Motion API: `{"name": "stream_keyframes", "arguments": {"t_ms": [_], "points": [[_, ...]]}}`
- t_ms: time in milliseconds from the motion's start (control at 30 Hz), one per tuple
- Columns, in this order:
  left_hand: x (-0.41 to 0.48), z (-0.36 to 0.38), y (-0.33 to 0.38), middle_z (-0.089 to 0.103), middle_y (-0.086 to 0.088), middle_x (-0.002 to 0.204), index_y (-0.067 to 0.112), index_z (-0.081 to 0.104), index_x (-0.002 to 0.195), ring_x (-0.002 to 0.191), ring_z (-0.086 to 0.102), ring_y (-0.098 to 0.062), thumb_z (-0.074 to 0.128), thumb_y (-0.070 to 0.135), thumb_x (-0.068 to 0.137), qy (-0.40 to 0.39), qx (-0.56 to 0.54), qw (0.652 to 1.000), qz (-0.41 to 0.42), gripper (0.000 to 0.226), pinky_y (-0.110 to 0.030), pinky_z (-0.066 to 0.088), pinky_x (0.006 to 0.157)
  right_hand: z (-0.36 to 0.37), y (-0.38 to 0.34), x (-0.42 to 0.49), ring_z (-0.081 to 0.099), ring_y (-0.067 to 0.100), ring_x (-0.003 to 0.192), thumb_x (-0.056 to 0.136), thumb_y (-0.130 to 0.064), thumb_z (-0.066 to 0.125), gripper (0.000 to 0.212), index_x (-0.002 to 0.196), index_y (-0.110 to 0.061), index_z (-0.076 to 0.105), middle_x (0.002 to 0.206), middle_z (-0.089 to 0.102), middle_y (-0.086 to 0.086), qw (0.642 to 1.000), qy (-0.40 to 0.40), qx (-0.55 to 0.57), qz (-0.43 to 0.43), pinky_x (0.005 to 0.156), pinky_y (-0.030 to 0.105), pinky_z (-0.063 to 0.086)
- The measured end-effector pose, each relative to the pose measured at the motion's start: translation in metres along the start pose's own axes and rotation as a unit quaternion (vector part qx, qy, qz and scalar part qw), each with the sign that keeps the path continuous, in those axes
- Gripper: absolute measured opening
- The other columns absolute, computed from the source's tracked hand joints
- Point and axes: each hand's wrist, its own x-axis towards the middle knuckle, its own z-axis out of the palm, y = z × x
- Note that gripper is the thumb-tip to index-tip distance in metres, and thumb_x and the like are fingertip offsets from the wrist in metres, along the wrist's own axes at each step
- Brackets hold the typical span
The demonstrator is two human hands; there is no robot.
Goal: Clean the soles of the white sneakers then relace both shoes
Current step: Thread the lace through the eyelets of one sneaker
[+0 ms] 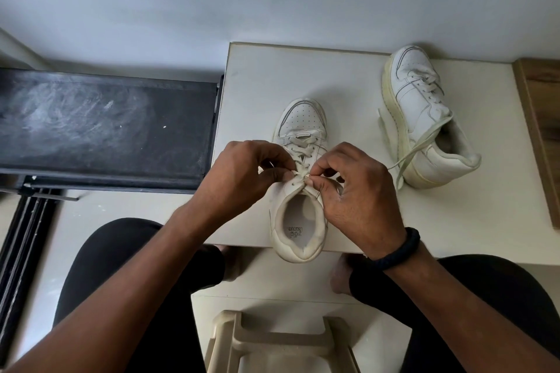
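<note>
Relacing step, judged nearly complete on the near white sneaker (298,218): upright on the pale worktop (260,85), toe away, heel overhanging the near edge. Crossed lace (303,145) already through the lower eyelets, with only the top pair seemingly left.

Grip of the left hand (248,174) closed to a thumb-and-forefinger pinch on the lace by the left top eyelet. Grip of the right hand (353,191) likewise closed, pinching the lace tip just beside the right top eyelet (dark braided wristband (398,251) on that wrist).

Second white sneaker (424,118) well apart at the far right of the worktop, tipped on its side, yellowed sole toward the middle, loose lace (415,145) trailing from the collar onto the surface; apparently threaded, ends not tied.

Next move, as judged: feeding the pinched tip through the remaining eyelet. Called for: a fine, steady pinch close to the tip, a counter-hold on the opposite flap, then an even pull on both ends. State of the near sole not visible from above.

Left of the worktop, a dark scuffed panel (106,124); below, a beige plastic stool (281,342).
</note>
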Motion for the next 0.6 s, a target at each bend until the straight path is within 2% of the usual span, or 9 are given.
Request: {"name": "stream_keyframes", "arguments": {"t_ms": [67, 233, 333, 467, 600], "points": [[0.0, 0.002, 0.0, 0.076, 0.014, 0.092, 0.025, 0.08, 0.096, 0.083, 0.069, -0.004, 0.079, 0.018, 0.091, 0.005, 0.014, 1.0, 0.022, 0.008, -0.017, 0.052, 0.076, 0.0, 0.0, 0.0, 0.062, 0.009, 0.075, 0.078, -0.013, 0.084, 0.015, 0.08, -0.017, 0.069, 0.088, 0.064, -0.009, 1.0, -0.004, 0.011, 0.004, 0.066, 0.032, 0.057], [-0.001, 0.005, 0.0, 0.073, 0.012, 0.088, 0.02, 0.08, 0.095, 0.078, 0.068, -0.004, 0.077, 0.018, 0.09, 0.016, 0.034, 0.996, 0.075, 0.006, -0.011, 0.047, 0.072, 0.001, -0.001, -0.003, 0.064, 0.011, 0.077, 0.078, -0.01, 0.083, 0.014, 0.083, -0.015, 0.07, 0.09, 0.064, -0.008, 1.0, -0.007, 0.009, 0.004, 0.067, 0.033, 0.058], [0.0, 0.004, 0.0, 0.072, 0.012, 0.087, 0.02, 0.079, 0.092, 0.078, 0.068, -0.005, 0.078, 0.018, 0.089, 0.016, 0.032, 0.996, 0.085, 0.003, -0.015, 0.048, 0.071, -0.001, -0.005, -0.004, 0.064, 0.016, 0.081, 0.081, -0.014, 0.079, 0.012, 0.085, -0.017, 0.069, 0.092, 0.064, -0.006, 0.999, -0.011, -0.029, -0.017, 0.066, 0.034, 0.058], [0.002, 0.001, -0.002, 0.071, 0.015, 0.088, 0.022, 0.078, 0.094, 0.082, 0.068, -0.004, 0.08, 0.019, 0.091, 0.013, 0.034, 0.996, 0.083, 0.004, -0.008, 0.044, 0.073, -0.007, -0.014, -0.005, 0.062, 0.019, 0.08, 0.084, -0.021, 0.07, 0.005, 0.086, -0.018, 0.067, 0.092, 0.063, -0.003, 0.991, 0.012, -0.12, -0.051, 0.065, 0.028, 0.051], [0.001, 0.003, -0.002, 0.069, 0.013, 0.092, 0.022, 0.076, 0.094, 0.086, 0.064, -0.004, 0.077, 0.019, 0.092, 0.006, 0.041, 0.995, 0.095, 0.005, -0.008, 0.044, 0.076, -0.002, -0.018, -0.007, 0.062, 0.018, 0.079, 0.085, -0.026, 0.069, 0.009, 0.087, -0.018, 0.065, 0.092, 0.063, -0.003, 0.99, 0.003, -0.134, -0.051, 0.065, 0.027, 0.049]]}}
